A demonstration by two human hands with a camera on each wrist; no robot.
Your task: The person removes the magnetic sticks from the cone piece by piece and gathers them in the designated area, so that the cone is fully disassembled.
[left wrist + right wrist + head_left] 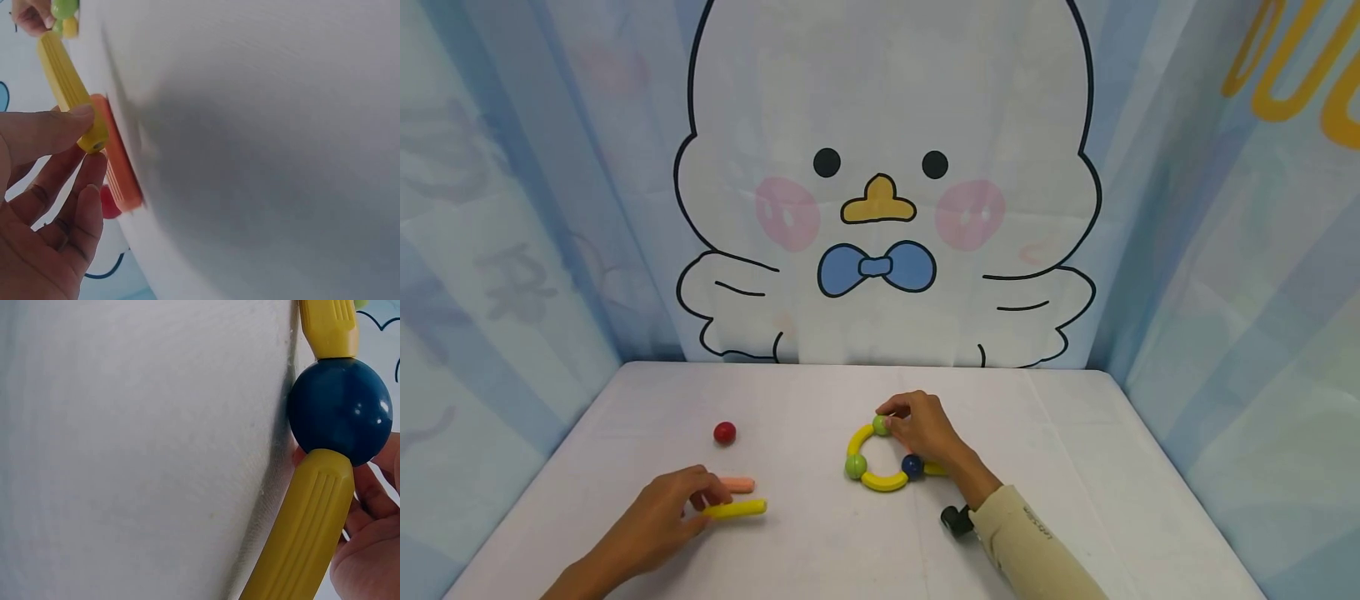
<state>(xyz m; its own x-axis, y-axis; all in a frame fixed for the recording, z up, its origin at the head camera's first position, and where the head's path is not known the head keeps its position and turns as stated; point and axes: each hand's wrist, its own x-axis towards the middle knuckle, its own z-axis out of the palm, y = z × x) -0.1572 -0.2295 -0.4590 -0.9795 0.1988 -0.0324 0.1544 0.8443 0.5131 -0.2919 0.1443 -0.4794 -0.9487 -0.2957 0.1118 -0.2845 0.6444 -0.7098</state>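
Observation:
My left hand (673, 506) pinches a straight yellow rod (70, 87) between thumb and fingers, held above the white table. Just beyond it an orange rod (119, 156) lies on the table, partly behind the fingers in the head view. My right hand (927, 432) pinches a green ball (881, 426) at the far side of a ring of curved yellow rods (884, 482) and balls. A second green ball (855, 466) joins rods at the ring's left, and a dark blue ball (340, 411) at its right. An orange piece (910, 448) is mostly hidden by the right hand.
A red ball (725, 432) lies alone on the table (820, 550), beyond the orange rod. A small black object (957, 521) sits at the right wrist, by the sleeve. Printed fabric with a cartoon figure (880, 108) rises behind the table and along both sides.

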